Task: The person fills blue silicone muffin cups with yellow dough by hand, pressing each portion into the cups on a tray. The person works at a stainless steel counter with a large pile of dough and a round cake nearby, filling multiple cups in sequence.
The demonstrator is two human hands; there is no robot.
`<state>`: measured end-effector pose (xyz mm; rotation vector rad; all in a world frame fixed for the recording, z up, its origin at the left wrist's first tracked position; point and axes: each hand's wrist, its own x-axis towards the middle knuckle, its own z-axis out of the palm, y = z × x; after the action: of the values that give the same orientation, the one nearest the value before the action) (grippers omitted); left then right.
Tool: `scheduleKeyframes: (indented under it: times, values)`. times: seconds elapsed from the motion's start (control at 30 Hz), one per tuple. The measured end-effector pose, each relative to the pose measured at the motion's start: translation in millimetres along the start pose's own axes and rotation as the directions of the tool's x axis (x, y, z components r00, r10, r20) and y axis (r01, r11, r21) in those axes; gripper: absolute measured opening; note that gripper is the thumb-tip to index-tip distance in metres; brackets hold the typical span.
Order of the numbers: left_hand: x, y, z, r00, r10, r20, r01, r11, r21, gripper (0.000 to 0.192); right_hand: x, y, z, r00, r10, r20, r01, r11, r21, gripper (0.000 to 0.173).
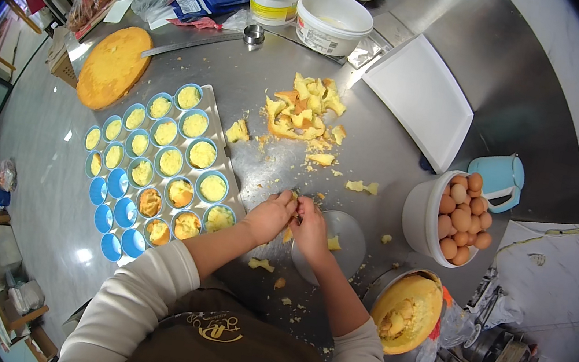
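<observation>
My left hand and my right hand meet over the steel table, fingertips pinched together on a small piece of yellow sponge cake mostly hidden by the fingers. Beneath my right hand lies a round metal disc with a cake scrap on it. A pile of torn sponge cake sits beyond my hands, with loose scraps and crumbs around it. To the left, a muffin tray carries rows of blue cups; many hold cake pieces, like this filled cup, while several near the lower left, such as this blue cup, are empty.
A whole round sponge cake lies at far left, touched by a steel ruler. At right stand a white bucket of eggs, a light-blue jug and a hollowed cake. White tubs and a white tray line the back.
</observation>
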<state>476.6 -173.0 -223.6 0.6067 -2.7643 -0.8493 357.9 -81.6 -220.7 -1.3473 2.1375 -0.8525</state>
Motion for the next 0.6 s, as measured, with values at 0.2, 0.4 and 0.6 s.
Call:
scheduleKeyframes:
  times: [0.2,0.4,0.6]
  values:
    - [5.8,-5.6,1.8,0.995,-0.051,0.081,0.051,0.999,0.005,0.029,-25.1,-21.0,-8.7,0.977,-0.117,-0.177,0.069,0.964,-0.256,0.041]
    - [6.1,-5.4,3.7,1.000,-0.025,0.010,0.025,1.000,0.014,0.018,-5.9,-16.0,-27.0,0.992,-0.105,0.068,0.124,0.888,-0.443,0.021]
    - [5.2,-7.8,5.0,0.998,-0.044,0.032,0.045,0.999,-0.026,0.017,26.5,-7.6,-20.9,1.000,-0.023,0.011,0.026,0.946,-0.322,0.025]
